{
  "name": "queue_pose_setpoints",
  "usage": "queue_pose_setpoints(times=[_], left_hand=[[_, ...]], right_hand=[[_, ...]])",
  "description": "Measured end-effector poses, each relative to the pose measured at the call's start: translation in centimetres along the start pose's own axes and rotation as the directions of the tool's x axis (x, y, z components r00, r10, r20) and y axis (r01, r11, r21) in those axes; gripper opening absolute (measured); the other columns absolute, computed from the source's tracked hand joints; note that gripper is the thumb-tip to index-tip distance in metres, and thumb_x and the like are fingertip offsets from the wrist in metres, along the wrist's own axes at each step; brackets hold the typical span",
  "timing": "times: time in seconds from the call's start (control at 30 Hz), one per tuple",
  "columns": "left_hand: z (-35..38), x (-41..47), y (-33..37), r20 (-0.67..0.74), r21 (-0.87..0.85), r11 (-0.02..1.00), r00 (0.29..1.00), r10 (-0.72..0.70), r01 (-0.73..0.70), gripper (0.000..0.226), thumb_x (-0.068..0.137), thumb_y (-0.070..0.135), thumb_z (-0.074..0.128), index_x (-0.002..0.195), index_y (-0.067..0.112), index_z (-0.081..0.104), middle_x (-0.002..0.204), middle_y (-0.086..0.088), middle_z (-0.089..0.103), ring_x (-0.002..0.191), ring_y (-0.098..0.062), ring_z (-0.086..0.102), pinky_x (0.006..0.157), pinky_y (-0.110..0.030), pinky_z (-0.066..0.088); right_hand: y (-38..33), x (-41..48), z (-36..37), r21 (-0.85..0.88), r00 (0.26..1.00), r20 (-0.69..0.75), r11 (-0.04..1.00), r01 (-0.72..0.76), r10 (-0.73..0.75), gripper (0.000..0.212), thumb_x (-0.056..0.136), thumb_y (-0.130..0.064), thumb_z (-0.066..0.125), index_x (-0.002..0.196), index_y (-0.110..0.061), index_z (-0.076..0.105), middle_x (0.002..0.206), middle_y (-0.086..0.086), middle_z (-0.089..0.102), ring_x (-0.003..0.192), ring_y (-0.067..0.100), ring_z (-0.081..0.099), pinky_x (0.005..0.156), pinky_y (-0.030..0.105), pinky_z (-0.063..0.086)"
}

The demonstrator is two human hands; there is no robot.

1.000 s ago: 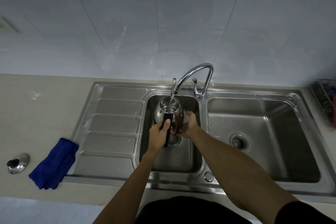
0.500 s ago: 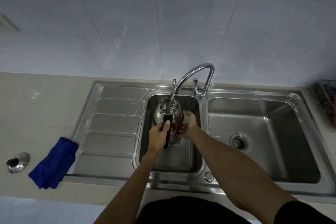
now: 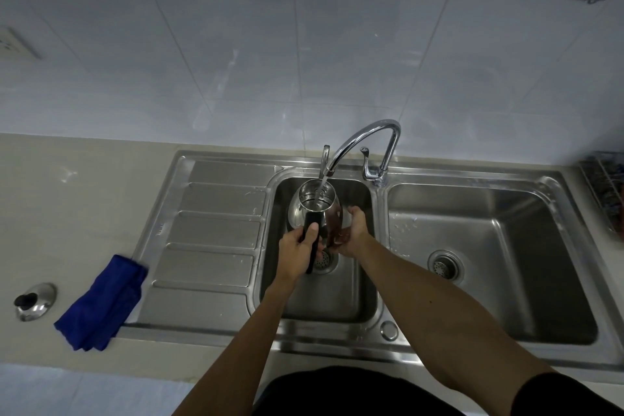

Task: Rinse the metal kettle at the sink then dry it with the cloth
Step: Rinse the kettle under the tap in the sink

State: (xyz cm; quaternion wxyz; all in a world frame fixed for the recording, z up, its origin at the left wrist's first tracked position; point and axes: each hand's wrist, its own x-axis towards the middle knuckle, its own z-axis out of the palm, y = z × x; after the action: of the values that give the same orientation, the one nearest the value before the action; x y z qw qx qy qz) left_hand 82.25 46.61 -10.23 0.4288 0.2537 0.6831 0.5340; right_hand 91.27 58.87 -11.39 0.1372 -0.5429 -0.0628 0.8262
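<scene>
The shiny metal kettle (image 3: 312, 209) is held over the small middle sink basin (image 3: 337, 297), its open top tilted up under the faucet (image 3: 368, 142). A stream of water runs from the spout into the opening. My left hand (image 3: 297, 253) is closed around the kettle's black handle. My right hand (image 3: 351, 233) presses against the kettle's right side and supports it. The blue cloth (image 3: 101, 304) lies crumpled on the counter's left, at the drainboard's front corner.
The kettle's lid (image 3: 33, 300) with a black knob rests on the beige counter left of the cloth. A ribbed drainboard (image 3: 209, 233) is left of the basin, a large basin (image 3: 489, 263) to the right. A wire rack (image 3: 604, 189) sits at the far right edge.
Both hands keep the kettle under the running water almost unmoved. The view has shifted very slightly.
</scene>
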Motion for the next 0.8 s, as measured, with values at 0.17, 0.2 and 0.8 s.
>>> queue_pose_setpoints(times=[0.17,0.2,0.8], left_hand=[[0.3,-0.2,-0.2,0.006,-0.037,0.999,1.0,-0.011,0.011,0.039,0.103,0.026,0.054,0.088,-0.007,0.067,0.068,-0.008,0.066,0.063,-0.024,0.062,0.064,-0.034,0.055],[0.3,-0.3,-0.2,0.011,-0.041,0.999,1.0,-0.009,0.009,0.039,0.103,0.026,0.054,0.089,-0.009,0.067,0.068,-0.009,0.066,0.062,-0.023,0.062,0.063,-0.033,0.055],[0.5,-0.2,0.8,0.02,-0.043,0.999,1.0,0.016,-0.015,0.032,0.104,0.022,0.054,0.082,0.005,0.068,0.064,-0.004,0.066,0.056,-0.014,0.061,0.058,-0.023,0.054]], right_hand=[[-0.2,-0.9,-0.1,0.004,1.0,0.013,1.0,-0.009,0.009,0.067,0.09,-0.061,0.039,0.108,-0.002,0.065,0.105,0.021,0.066,0.096,0.033,0.06,0.076,0.041,0.049],[-0.2,-1.3,0.0,-0.007,1.0,0.018,1.0,-0.009,0.009,0.066,0.091,-0.061,0.038,0.106,-0.002,0.065,0.103,0.021,0.065,0.094,0.033,0.059,0.075,0.041,0.048],[-0.9,-1.8,0.7,-0.048,0.999,0.054,0.999,0.004,-0.001,0.063,0.093,-0.058,0.035,0.09,-0.004,0.066,0.09,0.018,0.065,0.083,0.03,0.057,0.069,0.036,0.044]])
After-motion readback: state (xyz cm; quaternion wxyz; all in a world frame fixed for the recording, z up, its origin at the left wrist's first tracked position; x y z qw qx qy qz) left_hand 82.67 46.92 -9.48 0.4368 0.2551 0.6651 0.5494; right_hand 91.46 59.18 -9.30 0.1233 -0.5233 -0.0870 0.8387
